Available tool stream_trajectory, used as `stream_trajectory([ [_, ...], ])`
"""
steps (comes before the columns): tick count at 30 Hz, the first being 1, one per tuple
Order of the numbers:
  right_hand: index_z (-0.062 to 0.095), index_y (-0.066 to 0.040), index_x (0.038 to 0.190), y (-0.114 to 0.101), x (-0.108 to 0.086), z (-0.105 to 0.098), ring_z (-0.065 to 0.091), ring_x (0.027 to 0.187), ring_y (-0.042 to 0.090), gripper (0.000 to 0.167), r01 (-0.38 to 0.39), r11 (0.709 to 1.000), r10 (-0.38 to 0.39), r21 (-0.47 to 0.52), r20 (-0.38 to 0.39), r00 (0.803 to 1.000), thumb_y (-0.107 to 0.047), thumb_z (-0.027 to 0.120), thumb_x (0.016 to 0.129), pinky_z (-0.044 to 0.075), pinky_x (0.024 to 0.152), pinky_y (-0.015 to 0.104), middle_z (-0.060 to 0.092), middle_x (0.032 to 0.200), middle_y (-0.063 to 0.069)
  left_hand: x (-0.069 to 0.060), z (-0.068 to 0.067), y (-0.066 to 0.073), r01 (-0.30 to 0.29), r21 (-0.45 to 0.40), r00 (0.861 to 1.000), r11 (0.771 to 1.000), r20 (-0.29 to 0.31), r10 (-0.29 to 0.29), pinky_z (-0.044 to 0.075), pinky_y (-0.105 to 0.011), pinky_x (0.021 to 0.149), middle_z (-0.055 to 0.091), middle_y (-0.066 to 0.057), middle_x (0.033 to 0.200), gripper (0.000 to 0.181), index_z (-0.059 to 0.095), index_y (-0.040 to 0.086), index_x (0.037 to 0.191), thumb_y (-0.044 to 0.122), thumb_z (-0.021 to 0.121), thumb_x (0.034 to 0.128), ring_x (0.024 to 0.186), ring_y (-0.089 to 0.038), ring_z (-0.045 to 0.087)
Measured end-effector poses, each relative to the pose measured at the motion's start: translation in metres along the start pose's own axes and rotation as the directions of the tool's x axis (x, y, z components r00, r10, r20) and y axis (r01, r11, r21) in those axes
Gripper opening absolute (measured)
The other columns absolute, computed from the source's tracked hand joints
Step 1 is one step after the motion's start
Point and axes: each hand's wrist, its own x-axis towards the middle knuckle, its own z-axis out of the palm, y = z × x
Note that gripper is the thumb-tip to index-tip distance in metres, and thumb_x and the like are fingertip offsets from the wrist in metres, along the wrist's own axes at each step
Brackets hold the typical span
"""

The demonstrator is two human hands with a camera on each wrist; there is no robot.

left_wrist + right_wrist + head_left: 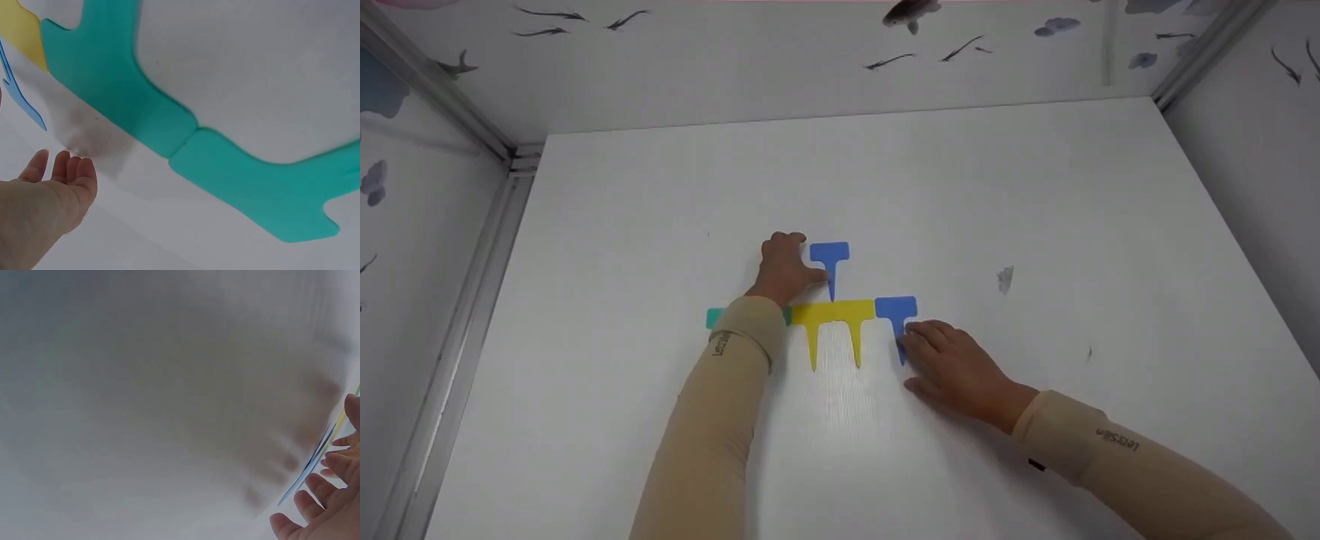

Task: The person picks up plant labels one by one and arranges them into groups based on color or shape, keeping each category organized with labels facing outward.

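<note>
T-shaped plastic plant labels lie flat in a row on the white table: two green labels [253, 183], a left yellow label [812, 315], a right yellow label [855, 310] and a blue label [896, 307] at the right end. Above the yellow pair lies another blue label [829, 252], its stem pointing down to where they meet. My left hand [784, 268] is just left of it, thumb at its stem and fingers loosely bent. My right hand [960, 371] rests with its fingertips at the end blue label's stem. In the head view my left sleeve covers most of the green labels.
White panels with painted fish and plants stand around the table [1110, 225] at the back and sides. A metal frame post [465, 315] runs along the left edge. A grey smudge [1006, 279] marks the tabletop to the right.
</note>
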Motion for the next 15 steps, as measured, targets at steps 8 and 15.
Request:
stream_trajectory([
  [8,0.045,-0.017,0.142,-0.0018,0.002,0.0007,0.039,0.135,0.025,0.067,0.001,1.0,-0.001,0.007,-0.003,1.0,-0.042,0.071,0.086,0.036,0.109,0.046,0.046,0.144,0.005,0.001,0.0028,-0.0015,-0.031,0.022,1.0,0.999,0.003,0.031,0.029,-0.035,0.113,0.037,-0.013,0.142,0.075,0.04,0.006,0.143,0.028,0.077,0.0823,0.128,-0.026,0.031],
  [15,0.046,-0.018,0.142,-0.0013,0.0037,0.0014,0.038,0.136,0.025,0.065,0.007,1.0,-0.008,0.019,0.006,1.0,-0.043,0.07,0.086,0.035,0.11,0.046,0.045,0.145,0.004,0.0025,0.0037,-0.0012,-0.056,0.028,0.998,0.998,-0.002,0.056,0.028,-0.036,0.114,0.036,-0.014,0.144,0.076,0.041,0.004,0.143,0.028,0.077,0.0813,0.131,-0.028,0.03],
])
